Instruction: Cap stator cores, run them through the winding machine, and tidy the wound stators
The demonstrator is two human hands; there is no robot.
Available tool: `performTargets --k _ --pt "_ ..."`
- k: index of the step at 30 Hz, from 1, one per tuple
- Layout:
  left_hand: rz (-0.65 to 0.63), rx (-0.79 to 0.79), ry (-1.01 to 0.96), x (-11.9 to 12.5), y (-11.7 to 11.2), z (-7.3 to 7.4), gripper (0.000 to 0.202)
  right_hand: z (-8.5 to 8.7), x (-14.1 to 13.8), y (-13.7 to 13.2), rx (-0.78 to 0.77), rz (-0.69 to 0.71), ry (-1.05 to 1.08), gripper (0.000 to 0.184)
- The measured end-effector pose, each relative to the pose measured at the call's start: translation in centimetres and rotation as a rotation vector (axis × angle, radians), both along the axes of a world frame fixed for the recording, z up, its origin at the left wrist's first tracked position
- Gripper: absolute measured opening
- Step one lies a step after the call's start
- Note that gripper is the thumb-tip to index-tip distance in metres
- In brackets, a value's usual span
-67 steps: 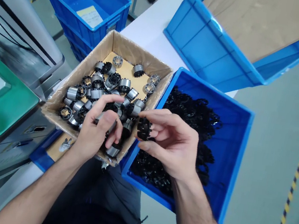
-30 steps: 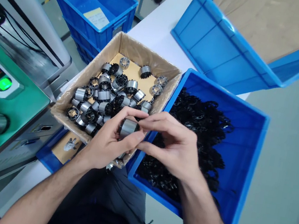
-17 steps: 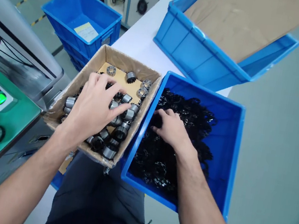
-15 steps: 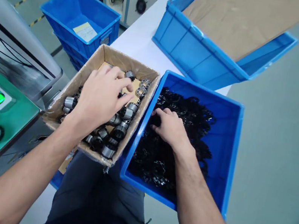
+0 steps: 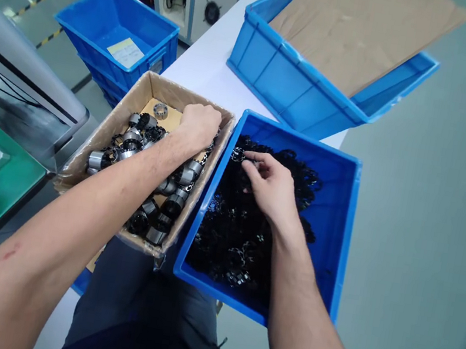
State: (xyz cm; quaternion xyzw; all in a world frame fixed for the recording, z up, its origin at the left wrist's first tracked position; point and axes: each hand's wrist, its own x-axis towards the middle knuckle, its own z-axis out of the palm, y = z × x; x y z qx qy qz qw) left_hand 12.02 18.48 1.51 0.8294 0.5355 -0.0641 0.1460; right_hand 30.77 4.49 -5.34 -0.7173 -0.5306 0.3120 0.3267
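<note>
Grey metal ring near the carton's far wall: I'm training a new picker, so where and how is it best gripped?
Probably by the outer rim, from above, thumb and finger opposite each other: the grey metal ring lies flat, hole upward, and silver-and-black cylinders crowd its near side in the carton.

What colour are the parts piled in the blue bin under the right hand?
Black with shiny highlights; the head view, the only one, shows the parts best.

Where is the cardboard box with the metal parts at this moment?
In the head view, the cardboard box stands left of centre, just left of the blue bin of black parts; the left hand is in the box's far right corner.
</note>
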Motion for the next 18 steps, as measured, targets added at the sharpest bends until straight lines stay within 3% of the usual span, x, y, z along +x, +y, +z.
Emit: performTargets --k 3,5,7,8,10,13,15,18 --pt "0.025 0.031 -0.184 -2.3 -0.6 0.6 0.030 0.4 0.8 0.6 -0.016 -0.099 0.383 0.040" --pt "0.080 -0.030 -0.528 -4.2 -1.9 0.8 0.028 0.9 1.2 0.9 -0.076 -0.212 0.807 0.034" --pt "0.196 -0.239 -0.940 -5.8 -3.9 1.0 0.025 1.6 1.4 1.1 -0.170 -0.307 1.170 0.036" --pt "0.266 -0.378 -1.102 -6.5 -5.1 1.2 0.025 1.9 1.3 1.2 -0.207 -0.332 1.250 0.039" --pt "0.409 -0.637 -1.333 -7.4 -7.9 1.6 0.028 2.3 0.7 1.1 -0.232 -0.338 1.238 0.048" --pt "0.527 -0.858 -1.532 -8.2 -12.1 2.0 0.020 2.7 -0.6 0.7 -0.140 -0.285 0.969 0.063" --pt "0.522 -0.892 -1.586 -8.6 -14.4 1.6 0.021 3.0 -1.5 0.2 -0.061 -0.263 0.829 0.059" --pt "0.436 -0.858 -1.611 -9.2 -16.9 0.0 0.045 4.3 -3.2 -0.7 -0.034 -0.181 0.826 0.055"
